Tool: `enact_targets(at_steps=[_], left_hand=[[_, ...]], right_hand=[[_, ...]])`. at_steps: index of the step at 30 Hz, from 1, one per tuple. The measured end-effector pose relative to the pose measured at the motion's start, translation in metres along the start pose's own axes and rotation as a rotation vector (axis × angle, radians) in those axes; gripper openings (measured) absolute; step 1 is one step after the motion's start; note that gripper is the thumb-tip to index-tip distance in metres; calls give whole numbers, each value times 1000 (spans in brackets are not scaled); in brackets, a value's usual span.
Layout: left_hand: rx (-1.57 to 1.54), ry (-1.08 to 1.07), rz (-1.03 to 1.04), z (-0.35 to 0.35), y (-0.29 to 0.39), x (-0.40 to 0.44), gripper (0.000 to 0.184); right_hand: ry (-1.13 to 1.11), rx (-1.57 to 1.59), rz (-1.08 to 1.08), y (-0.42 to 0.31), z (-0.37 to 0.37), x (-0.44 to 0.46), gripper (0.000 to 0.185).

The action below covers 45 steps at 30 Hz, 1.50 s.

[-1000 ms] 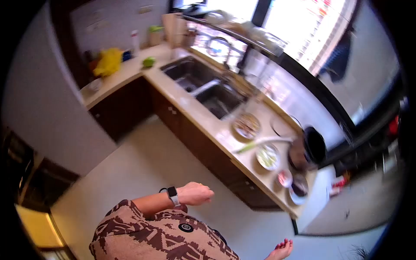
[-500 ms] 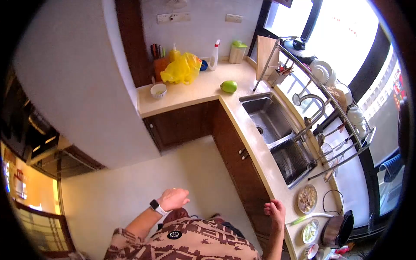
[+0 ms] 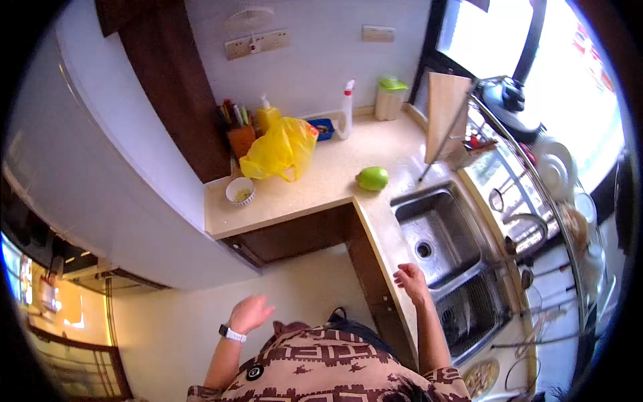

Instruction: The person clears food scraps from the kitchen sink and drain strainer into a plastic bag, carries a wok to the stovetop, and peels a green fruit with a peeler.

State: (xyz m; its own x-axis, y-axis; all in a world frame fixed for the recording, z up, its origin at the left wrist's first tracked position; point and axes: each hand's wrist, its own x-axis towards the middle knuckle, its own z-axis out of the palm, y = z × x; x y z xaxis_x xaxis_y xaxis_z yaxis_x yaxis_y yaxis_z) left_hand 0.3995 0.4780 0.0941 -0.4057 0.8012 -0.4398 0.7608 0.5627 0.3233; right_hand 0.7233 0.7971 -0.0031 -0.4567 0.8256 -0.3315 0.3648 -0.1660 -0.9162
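Note:
My left hand [image 3: 249, 313], with a white-banded watch [image 3: 232, 333] on its wrist, hangs over the floor in front of my body. It holds nothing, and its thumb stands apart from the fingers. Close to the counter's front edge, by the sinks, my right hand [image 3: 412, 280] is raised with loosely bent fingers and nothing in them. A green mango-like fruit [image 3: 372, 178] lies on the counter behind the steel sink [image 3: 435, 231]. Farther left sit a yellow plastic bag [image 3: 284, 151] and a small white bowl [image 3: 240, 191] with some pale food inside.
A knife block [image 3: 241, 139], a yellow pump bottle [image 3: 268, 115], a blue tray [image 3: 323, 128], a white spray bottle [image 3: 347, 110] and a green-lidded container [image 3: 391, 99] line the wall. A cutting board [image 3: 447, 110] leans beside the dish rack [image 3: 519, 157]. A plate of food [image 3: 482, 378] stands at lower right.
My view has moved closer to the corner counter. My right hand has gone from beside the food plates to beside the sinks, its fingers loosening. The left hand stays low and free.

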Motion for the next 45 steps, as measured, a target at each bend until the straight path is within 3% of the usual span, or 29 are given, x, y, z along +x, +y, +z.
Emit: enact_targets(at_steps=[1,3,5,7,9,11,13,17,20,22,23,24,25,28,30,33,35,40,42,44,45], left_hand=[[-25,14,-82,-19,7,6,46],[-152,319,-16,-21,-2,48,61],[-269,452,27,-34,-13,97,80],[-276,569,-22,-61,-12,146,95],[-249,664,-39,-95,-10,198,109],[-91,732,-47,-131,-7,251,115],[63,794,-22,-156,-13,302,122],[249,764,135,-174,-28,400,137],[271,793,258,-173,-39,465,130],[226,758,120,-172,-47,492,115],[79,785,251,-181,-52,501,91],[117,633,27,-202,-31,492,87],[269,602,31,-212,-28,494,81],[122,852,341,-231,-43,513,52],[-43,910,424,-263,-22,511,40],[-516,740,371,-301,15,500,34],[-649,683,467,-320,38,491,30],[-413,703,618,-357,143,418,29],[-451,678,689,-361,184,386,27],[-89,680,908,-365,234,355,35],[-91,673,935,-360,248,358,35]], right_hand=[[-29,-11,-25,-25,5,17,28],[-98,-34,-43,-51,19,62,29],[-168,-75,-66,-73,31,101,29],[-261,-150,-162,-92,45,135,29],[-209,-252,-338,-79,54,188,31],[-47,-445,-468,-106,65,214,42],[127,-776,-556,-111,67,249,69],[232,-977,-369,-144,76,288,96],[249,-1140,-301,-152,76,321,111],[199,-1234,-309,-147,75,335,115],[195,-1225,-314,-138,73,344,114],[156,-1217,-264,-144,72,345,115],[117,-1205,-214,-150,72,348,116],[118,-1132,-218,-144,73,354,117],[131,-1080,-244,-140,73,352,116],[200,-953,-240,-141,68,343,113],[258,-675,-325,-137,63,332,112],[305,-323,-678,-182,44,285,115],[301,-233,-805,-213,35,266,118],[341,-201,-892,-238,29,246,120],[384,-58,-981,-252,24,233,111]])
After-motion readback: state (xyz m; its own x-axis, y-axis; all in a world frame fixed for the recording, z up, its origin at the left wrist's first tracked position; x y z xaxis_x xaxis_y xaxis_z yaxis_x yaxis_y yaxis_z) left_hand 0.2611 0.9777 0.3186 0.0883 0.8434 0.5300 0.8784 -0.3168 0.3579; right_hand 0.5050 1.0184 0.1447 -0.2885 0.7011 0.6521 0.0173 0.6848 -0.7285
